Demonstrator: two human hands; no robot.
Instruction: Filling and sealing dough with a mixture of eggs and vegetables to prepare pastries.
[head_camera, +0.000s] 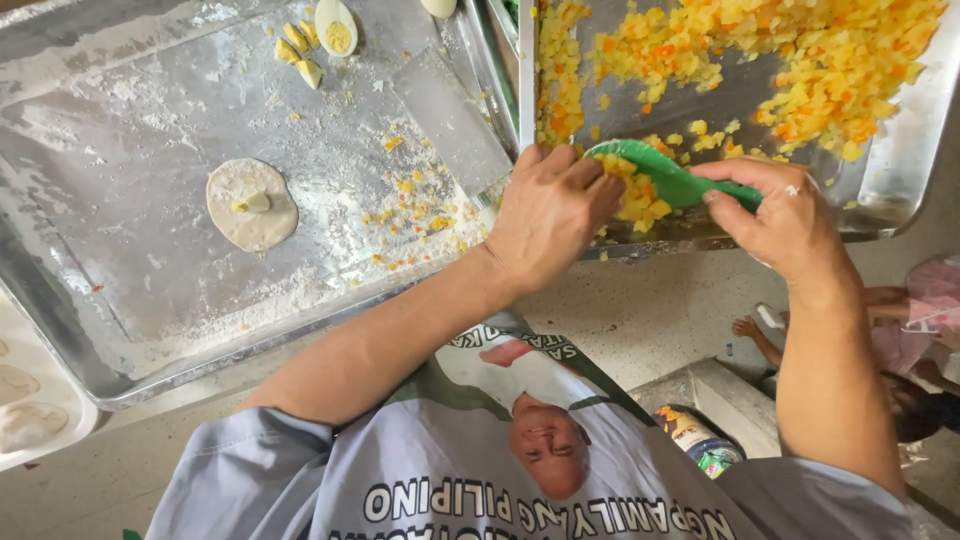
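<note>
At centre frame, a green plastic scoop (668, 180) is gripped by the closed right hand (785, 215). Diced yellow-orange filling (640, 195) is steadied on it by the half-curled left hand (550, 210), nothing grasped, over the steel tray (900, 150).

The filling tray (900, 190) runs off the top edge — the green spoon (665, 180) handle is hidden in the right hand (785, 220).

- Both bare forearms reach forward and upward from the person's chest, converging so the two hands sit close together.
- The left hand (548, 212) is seen from the back, wrist straight, fingers curled downward and bunched, thumb tucked out of sight.
- The right hand (782, 222) angles inward toward the left, its grip pinched shut between thumb and forefinger, a ring on one finger.
- The right elbow is bent sharply, the forearm running steeply down the frame.
</note>
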